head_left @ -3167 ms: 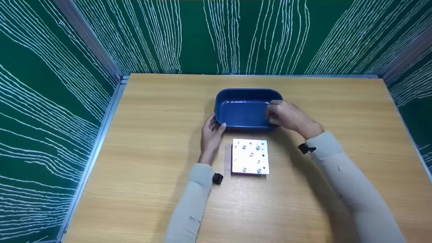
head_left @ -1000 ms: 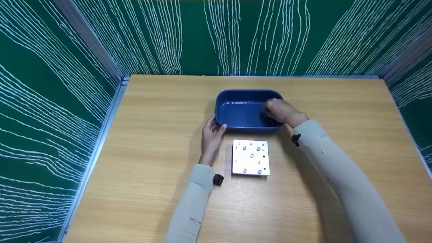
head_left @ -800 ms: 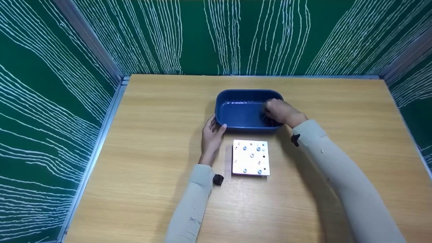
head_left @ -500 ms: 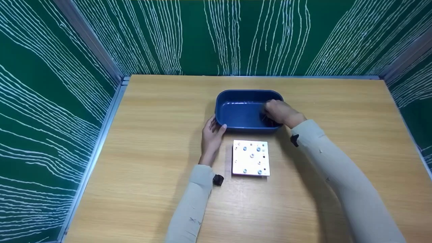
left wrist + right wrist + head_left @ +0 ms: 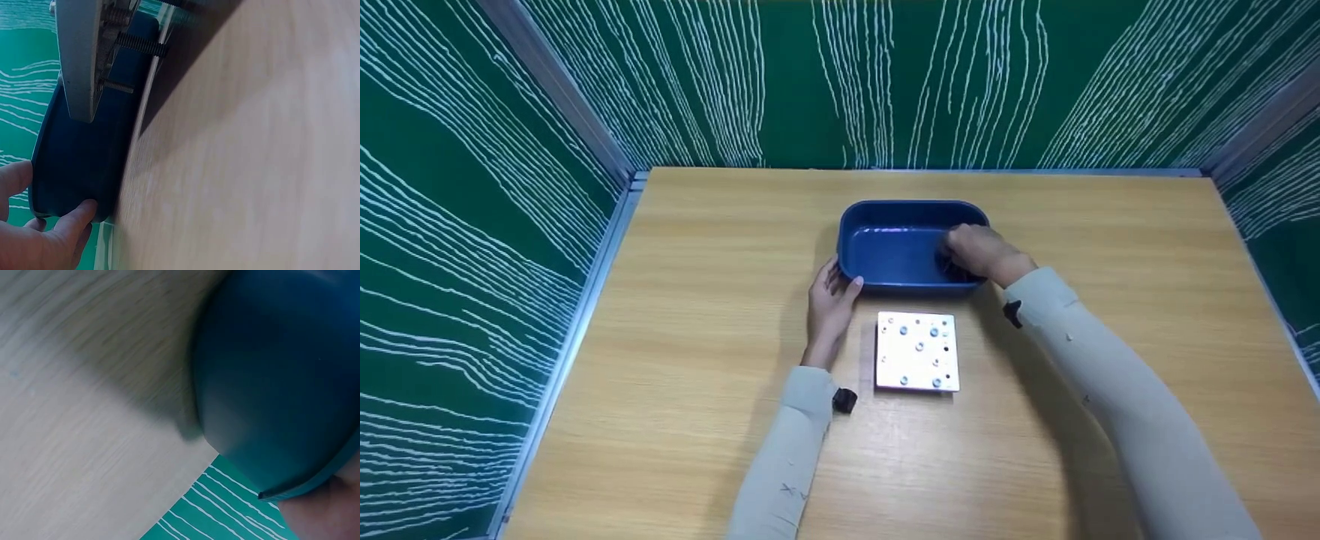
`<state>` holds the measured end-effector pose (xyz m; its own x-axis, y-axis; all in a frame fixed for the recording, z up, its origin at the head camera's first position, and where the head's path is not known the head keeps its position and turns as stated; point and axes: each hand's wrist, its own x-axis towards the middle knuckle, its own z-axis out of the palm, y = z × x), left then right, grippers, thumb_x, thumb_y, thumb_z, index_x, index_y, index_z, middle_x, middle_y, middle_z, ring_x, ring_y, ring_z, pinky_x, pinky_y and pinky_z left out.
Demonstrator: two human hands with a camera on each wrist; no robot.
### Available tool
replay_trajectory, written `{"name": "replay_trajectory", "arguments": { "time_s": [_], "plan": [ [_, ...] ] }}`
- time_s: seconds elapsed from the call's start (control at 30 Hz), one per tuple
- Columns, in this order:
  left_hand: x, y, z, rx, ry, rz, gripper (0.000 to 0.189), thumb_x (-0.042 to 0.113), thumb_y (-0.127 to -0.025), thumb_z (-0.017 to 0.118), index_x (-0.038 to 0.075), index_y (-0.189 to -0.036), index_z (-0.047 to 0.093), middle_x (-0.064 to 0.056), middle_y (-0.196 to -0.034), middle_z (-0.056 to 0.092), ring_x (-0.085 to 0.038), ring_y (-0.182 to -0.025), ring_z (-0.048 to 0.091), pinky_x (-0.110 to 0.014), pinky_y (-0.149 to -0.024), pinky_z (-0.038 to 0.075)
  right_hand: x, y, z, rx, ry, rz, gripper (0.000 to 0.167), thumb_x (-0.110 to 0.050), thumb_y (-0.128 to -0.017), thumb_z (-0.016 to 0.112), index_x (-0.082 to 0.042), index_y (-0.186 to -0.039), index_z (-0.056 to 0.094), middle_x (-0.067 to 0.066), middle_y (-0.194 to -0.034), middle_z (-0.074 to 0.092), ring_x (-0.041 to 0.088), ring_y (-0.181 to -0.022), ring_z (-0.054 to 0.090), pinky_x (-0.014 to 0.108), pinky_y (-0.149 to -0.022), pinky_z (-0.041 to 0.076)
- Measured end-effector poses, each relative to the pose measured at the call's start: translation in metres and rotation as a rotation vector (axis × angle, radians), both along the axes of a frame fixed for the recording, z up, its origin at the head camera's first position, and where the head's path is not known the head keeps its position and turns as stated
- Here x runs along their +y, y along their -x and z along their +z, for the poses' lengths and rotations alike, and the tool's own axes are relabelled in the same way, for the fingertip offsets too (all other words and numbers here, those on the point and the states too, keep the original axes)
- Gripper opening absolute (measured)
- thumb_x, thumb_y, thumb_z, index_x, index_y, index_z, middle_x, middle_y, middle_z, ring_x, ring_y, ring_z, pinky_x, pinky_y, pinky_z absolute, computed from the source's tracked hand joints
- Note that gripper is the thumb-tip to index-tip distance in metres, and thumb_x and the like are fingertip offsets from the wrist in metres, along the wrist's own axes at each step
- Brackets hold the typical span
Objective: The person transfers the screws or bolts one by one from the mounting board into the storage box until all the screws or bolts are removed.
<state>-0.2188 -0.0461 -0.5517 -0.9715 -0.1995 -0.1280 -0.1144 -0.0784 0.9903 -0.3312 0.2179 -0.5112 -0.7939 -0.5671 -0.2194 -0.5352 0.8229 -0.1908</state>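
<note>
long axis of blue tray (image 5: 885, 255): 9-to-3 o'clock. our left hand (image 5: 829, 304) grips its 8 o'clock corner; our right hand (image 5: 981, 249) reaches inside at 3 o'clock, grasp hidden, can't tell.

Wooden table (image 5: 697, 300), blue tub (image 5: 885, 256), metal plate (image 5: 898, 356) atop

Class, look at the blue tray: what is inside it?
The right hand is in the right end of the tray, and its floor shows to the left. Anything beneath or within the hand is covered.
</note>
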Motion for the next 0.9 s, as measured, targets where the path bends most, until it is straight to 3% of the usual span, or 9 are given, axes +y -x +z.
{"name": "replay_trajectory", "arguments": {
  "time_s": [0.17,0.37,0.57,0.9],
  "plan": [
    [0.0,0.0,0.0,-0.01,-0.013,0.002,0.064,0.004,-0.099,0.071,0.001,-0.157,0.045,-0.018,-0.159,0.05,-0.031,-0.147,0.049,-0.033,-0.122,0.043,0.0,-0.002,0.003,0.012,0.024,0.002,0.016,0.0,-0.103,0.059,-0.001,-0.093,0.072,0.014,-0.082,0.072,0.024,-0.07,0.068,0.036,-0.065,0.062],
    [0.0,0.0,0.0,0.011,-0.029,0.007,0.065,0.002,-0.098,0.071,-0.001,-0.157,0.044,-0.021,-0.159,0.05,-0.033,-0.148,0.048,-0.032,-0.123,0.042,0.0,-0.008,0.01,0.121,0.064,0.05,0.01,-0.001,-0.1,0.065,0.007,-0.098,0.072,0.023,-0.09,0.072,0.035,-0.078,0.073,0.048,-0.071,0.066],
    [0.0,0.0,0.001,0.026,-0.036,0.001,0.064,0.0,-0.098,0.07,-0.002,-0.157,0.044,-0.022,-0.159,0.05,-0.033,-0.148,0.048,-0.032,-0.124,0.042,-0.005,-0.017,0.018,0.192,0.06,0.078,0.013,-0.006,-0.101,0.067,0.006,-0.099,0.072,0.021,-0.089,0.07,0.034,-0.076,0.071,0.047,-0.069,0.066],
    [0.0,-0.002,0.002,0.003,-0.01,-0.001,0.065,0.003,-0.098,0.071,0.001,-0.158,0.044,-0.019,-0.159,0.05,-0.032,-0.148,0.048,-0.032,-0.122,0.043,-0.013,-0.037,0.027,0.328,0.091,0.136,0.017,-0.009,-0.101,0.07,0.005,-0.107,0.076,0.023,-0.101,0.075,0.038,-0.093,0.075,0.052,-0.088,0.066]
  ]
}}
